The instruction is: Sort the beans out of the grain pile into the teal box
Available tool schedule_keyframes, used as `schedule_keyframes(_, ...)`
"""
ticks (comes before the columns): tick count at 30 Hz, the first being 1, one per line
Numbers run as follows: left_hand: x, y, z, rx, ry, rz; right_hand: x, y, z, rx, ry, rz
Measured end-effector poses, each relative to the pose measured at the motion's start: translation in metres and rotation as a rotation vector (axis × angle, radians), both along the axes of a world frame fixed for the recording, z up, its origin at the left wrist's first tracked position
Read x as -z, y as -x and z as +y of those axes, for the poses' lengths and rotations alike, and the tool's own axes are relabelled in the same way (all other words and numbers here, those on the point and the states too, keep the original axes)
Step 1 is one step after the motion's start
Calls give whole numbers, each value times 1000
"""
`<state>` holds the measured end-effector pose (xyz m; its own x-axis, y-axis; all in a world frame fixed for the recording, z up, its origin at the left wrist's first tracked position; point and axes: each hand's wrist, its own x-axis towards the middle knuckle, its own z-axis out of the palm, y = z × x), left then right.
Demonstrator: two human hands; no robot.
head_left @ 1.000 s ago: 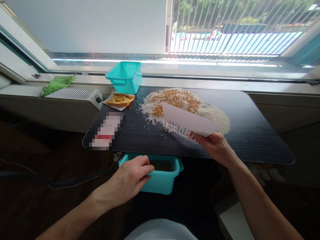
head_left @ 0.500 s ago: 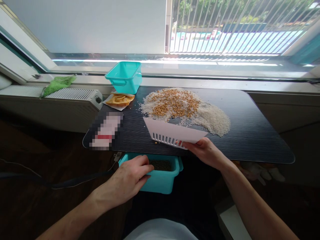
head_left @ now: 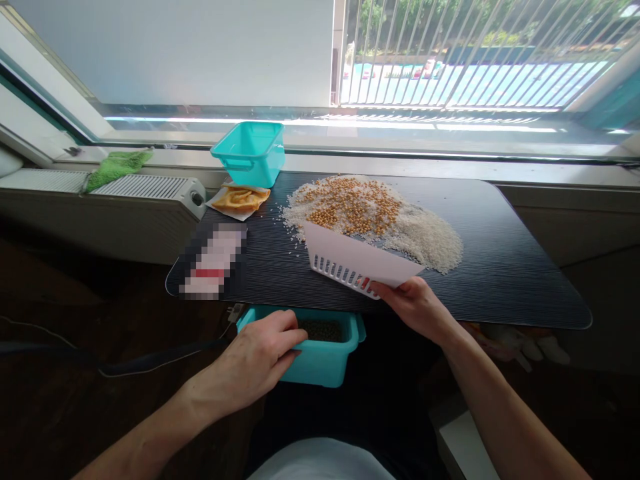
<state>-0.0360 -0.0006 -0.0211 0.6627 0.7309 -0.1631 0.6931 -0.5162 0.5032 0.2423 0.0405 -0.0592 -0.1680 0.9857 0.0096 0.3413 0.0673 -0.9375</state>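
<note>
Head view, nearest first: below the near edge of the black tabletop (head_left: pixel 510 267), the left hand (head_left: pixel 267 347) is bent over the rim of the lower turquoise bin (head_left: pixel 320 370), gripping it with the thumb outside. Dark grains (head_left: pixel 324 329), too small to name, lie inside that bin.

Over the tabletop's near edge, the right hand (head_left: pixel 417 297) pinches one end of a white slotted panel (head_left: pixel 360 253), tilted, with its row of slots along the lower side. Whether that side touches the tabletop cannot be told.

Just beyond the panel, toward the middle of the tabletop, spreads a heap of white rice (head_left: pixel 435 243), with round tan beans (head_left: pixel 360 203) scattered over its left part. At the tabletop's left end lies a pixelated flat object (head_left: pixel 213 260); beyond it, a folded golden pastry (head_left: pixel 243 198) rests on white paper (head_left: pixel 239 215).

By the tabletop's far left corner stands the rear turquoise bin (head_left: pixel 247 163). Left of the tabletop, a green cloth (head_left: pixel 117 168) drapes over a radiator (head_left: pixel 140 207). Past the tabletop's far edge is a barred window (head_left: pixel 450 73).
</note>
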Motion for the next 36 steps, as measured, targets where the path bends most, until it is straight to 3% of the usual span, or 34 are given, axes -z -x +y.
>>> schedule_keyframes(4,1,0,-1,0,-9,-20,-2,-18,4,199,-57,-117)
schedule_keyframes(10,2,0,0,0,-1,-22,-14,-24,12,262,-85,-141)
schedule_keyframes(16,2,-1,-1,-4,0,-23,-17,-18,20,208,-83,-172)
schedule_keyframes(28,2,-1,1,1,10,7,-14,-22,8,96,-77,-118)
schedule_keyframes(36,4,-2,1,7,-4,-3,-13,-19,-18,-54,-20,-69)
